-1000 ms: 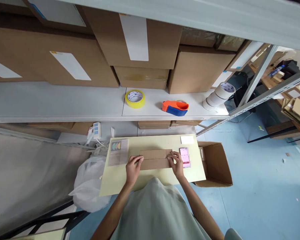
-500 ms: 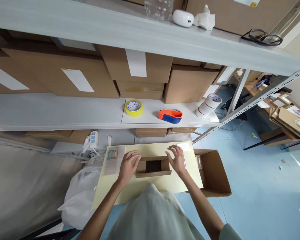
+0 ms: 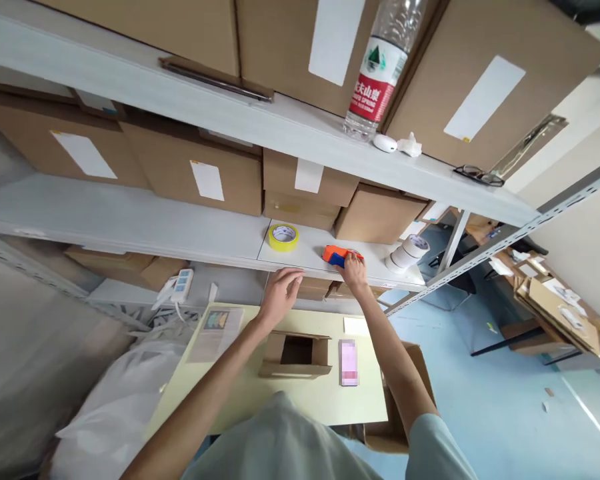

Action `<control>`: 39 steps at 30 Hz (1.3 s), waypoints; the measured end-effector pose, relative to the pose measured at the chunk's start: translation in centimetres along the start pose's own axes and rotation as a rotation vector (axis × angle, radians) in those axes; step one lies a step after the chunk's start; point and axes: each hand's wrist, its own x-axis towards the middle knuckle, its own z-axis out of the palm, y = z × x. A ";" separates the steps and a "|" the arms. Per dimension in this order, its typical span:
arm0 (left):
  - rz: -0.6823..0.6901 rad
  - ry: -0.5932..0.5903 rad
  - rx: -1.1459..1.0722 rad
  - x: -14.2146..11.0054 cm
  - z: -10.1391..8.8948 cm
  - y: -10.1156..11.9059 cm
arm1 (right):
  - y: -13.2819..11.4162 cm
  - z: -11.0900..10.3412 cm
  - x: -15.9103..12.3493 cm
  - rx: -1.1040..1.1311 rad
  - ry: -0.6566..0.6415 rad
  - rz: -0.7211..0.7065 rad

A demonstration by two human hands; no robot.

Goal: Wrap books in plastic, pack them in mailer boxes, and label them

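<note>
On the middle shelf lies an orange and blue tape dispenser (image 3: pixel 334 255). My right hand (image 3: pixel 355 270) has its fingers closed over the dispenser's right end. My left hand (image 3: pixel 280 297) hovers in front of the shelf edge, fingers stretched forward, thumb apart, nothing in it. Below it, a small cardboard box (image 3: pixel 273 368) stands on the cream table (image 3: pixel 300 403) with its top flaps raised and a dark inside. Left of the dispenser is a yellow roll of tape (image 3: pixel 283 238). A phone with a pink screen (image 3: pixel 349 363) rests right of the box.
White tape rolls (image 3: pixel 407 254) are stacked at the shelf's right end. Large cartons (image 3: pixel 377 213) line the shelf's back. Above, a water bottle (image 3: pixel 377 80) and glasses (image 3: pixel 479 175) sit on the upper shelf. An open carton (image 3: pixel 420 370) stands right of the table.
Both hands have moved from beside the small box up toward the shelf. My right hand has taken hold of the tape dispenser. The view has tilted up, and the phone is now uncovered.
</note>
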 end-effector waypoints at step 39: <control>-0.217 0.008 -0.320 -11.9 -9.5 1.5 | -11.0 -10.8 -18.6 -0.135 -0.166 -0.839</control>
